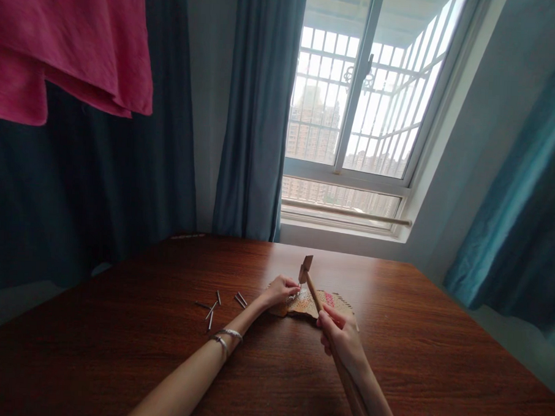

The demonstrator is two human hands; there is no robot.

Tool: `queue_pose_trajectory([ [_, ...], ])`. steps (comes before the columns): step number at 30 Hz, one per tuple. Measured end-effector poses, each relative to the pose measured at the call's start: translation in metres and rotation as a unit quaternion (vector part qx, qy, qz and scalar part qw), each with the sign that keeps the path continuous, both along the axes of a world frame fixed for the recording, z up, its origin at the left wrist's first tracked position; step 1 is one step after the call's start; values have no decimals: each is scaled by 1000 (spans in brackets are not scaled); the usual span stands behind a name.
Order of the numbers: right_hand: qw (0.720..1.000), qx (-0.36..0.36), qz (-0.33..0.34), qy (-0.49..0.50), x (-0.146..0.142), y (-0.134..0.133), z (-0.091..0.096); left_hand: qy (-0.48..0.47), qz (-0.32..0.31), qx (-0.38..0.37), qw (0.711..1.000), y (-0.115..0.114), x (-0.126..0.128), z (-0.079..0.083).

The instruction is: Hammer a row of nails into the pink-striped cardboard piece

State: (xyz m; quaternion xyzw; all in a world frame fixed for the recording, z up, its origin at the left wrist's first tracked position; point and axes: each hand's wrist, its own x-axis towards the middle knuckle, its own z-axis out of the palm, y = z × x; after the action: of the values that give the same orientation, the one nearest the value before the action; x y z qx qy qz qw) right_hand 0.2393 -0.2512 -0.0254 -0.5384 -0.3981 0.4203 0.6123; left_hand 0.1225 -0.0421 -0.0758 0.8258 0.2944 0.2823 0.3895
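Observation:
My right hand is closed around the wooden handle of a small hammer, whose metal head is raised just above my left hand. My left hand pinches something small, probably a nail, upright against a flat patterned piece lying on the wooden table. A bracelet sits on my left wrist. Several loose nails lie on the table to the left of my left hand.
Behind the table stand a barred window and blue curtains on both sides. A pink cloth hangs at the upper left. A dark surface rises along the table's left side.

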Motion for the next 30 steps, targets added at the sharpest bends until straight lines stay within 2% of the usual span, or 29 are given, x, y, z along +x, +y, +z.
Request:
queue_pose_trajectory([
  [3,1000,6,-4,-2,0,0,-1,3,-10,24,1000,-2,1,0],
  [10,1000,1,0,-3,0,0,-1,5,17,27,999,-5,2,1],
  [16,1000,1,-1,10,1,0,-1,10,6,51,999,-8,2,3],
  [21,1000,4,-7,13,0,1,-2,2,-9,44,999,-9,3,4],
  [30,1000,0,-5,15,3,2,-2,8,1,18,1000,-9,3,4],
])
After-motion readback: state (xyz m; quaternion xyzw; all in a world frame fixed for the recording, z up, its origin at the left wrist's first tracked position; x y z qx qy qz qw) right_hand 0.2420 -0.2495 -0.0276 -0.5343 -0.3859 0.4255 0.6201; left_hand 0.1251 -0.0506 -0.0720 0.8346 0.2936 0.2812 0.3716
